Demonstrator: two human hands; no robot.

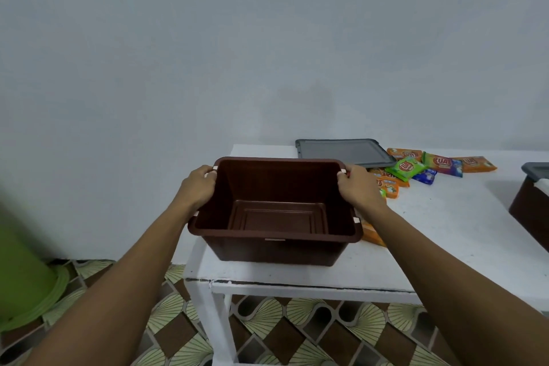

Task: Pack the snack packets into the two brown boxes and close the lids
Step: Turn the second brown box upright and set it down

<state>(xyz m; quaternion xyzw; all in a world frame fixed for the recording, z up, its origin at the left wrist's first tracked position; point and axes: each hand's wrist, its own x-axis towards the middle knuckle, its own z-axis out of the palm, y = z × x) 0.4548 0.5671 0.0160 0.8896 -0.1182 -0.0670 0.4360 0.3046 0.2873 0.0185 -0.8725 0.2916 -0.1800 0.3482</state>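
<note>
Gripping empty box (274, 211) by side rims with left hand (198, 187) and right hand (358, 187), at table (297, 275) corner (possibly off surface). Risking slide off near edge, or crushing packets (408, 168) beside.

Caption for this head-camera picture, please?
Left hand and right hand grip an empty brown box; snack packets and grey lid lie nearby.

Open box (276, 249) is at the left end of the table (430, 246), left hand (199, 187) gripping its rim at 9 o'clock, right hand (358, 187) at 3. Loose lid (341, 151) lies flat at 1 o'clock behind it. Snack packets (408, 168) are at 2 o'clock, beside the lid. One packet (372, 235) sits at the box's near-right corner. Second box (527, 205), lidded, is at far 3 o'clock. Bin (20, 270) stands on the floor at 8.
</note>
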